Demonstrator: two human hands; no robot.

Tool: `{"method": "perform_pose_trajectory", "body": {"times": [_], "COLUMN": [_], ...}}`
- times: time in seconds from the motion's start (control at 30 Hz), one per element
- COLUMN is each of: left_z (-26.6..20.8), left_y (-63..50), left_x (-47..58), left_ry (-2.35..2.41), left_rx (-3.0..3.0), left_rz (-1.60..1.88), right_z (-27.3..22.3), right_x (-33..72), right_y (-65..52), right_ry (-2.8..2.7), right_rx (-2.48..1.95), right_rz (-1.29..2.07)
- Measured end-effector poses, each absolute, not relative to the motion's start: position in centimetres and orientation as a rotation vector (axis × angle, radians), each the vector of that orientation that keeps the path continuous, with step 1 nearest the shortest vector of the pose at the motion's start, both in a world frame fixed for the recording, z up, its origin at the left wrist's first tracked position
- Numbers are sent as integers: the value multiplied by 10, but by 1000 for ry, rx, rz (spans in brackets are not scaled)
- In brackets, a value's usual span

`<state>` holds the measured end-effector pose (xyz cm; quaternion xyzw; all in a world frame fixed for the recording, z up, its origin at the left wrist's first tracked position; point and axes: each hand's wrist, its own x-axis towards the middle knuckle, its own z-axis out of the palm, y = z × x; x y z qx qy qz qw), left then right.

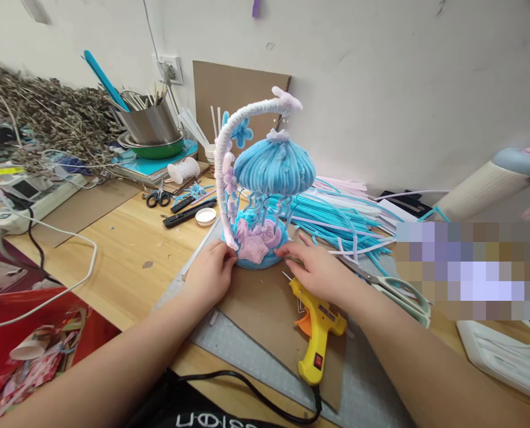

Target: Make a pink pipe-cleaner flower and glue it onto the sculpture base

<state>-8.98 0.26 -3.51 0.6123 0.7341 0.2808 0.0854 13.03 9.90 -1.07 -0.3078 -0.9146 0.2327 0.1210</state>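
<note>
A pipe-cleaner jellyfish ornament (275, 163) stands upright before me. Its blue dome hangs under a curved white arm, with curly tentacles reaching down to a round blue base (256, 263) that carries pink shapes, one a star. My left hand (212, 268) is closed at the left edge of that base, thumb and fingers pinching it. At the right edge, my right hand (314, 267) grips the base with its fingertips, some of them partly hidden. Just below my right hand a yellow hot glue gun (317, 333) lies on a piece of cardboard (265, 324).
Green-handled scissors (401, 291) lie right of my right forearm. Behind the ornament are piled blue and white pipe cleaners (349, 223). Black scissors (158, 197), a thread spool (183, 171) and a metal pot (146, 123) stand at the left. The glue gun's cord (247, 380) loops near the front.
</note>
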Motion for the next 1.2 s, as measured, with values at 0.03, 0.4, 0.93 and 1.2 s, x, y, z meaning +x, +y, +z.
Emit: {"method": "perform_pose_trajectory", "body": {"times": [0.03,0.4,0.93,1.2], "left_z": [-35,-38,-37,-42], "left_y": [2,-6,-10,-10], "left_x": [-90,-94,-91,-95], "left_ry": [2186,2087,1892,2005], "left_rx": [1824,1788,1417,1566], "left_rz": [838,1049,1199,1174], "right_z": [-10,-6,-4,-8], "right_x": [130,130,129,131], "right_y": [99,97,97,97], "right_ry": [-2671,-2674,-2680,-2674], "right_rx": [-896,-934,-888,-903], "right_rz": [682,690,708,677]}}
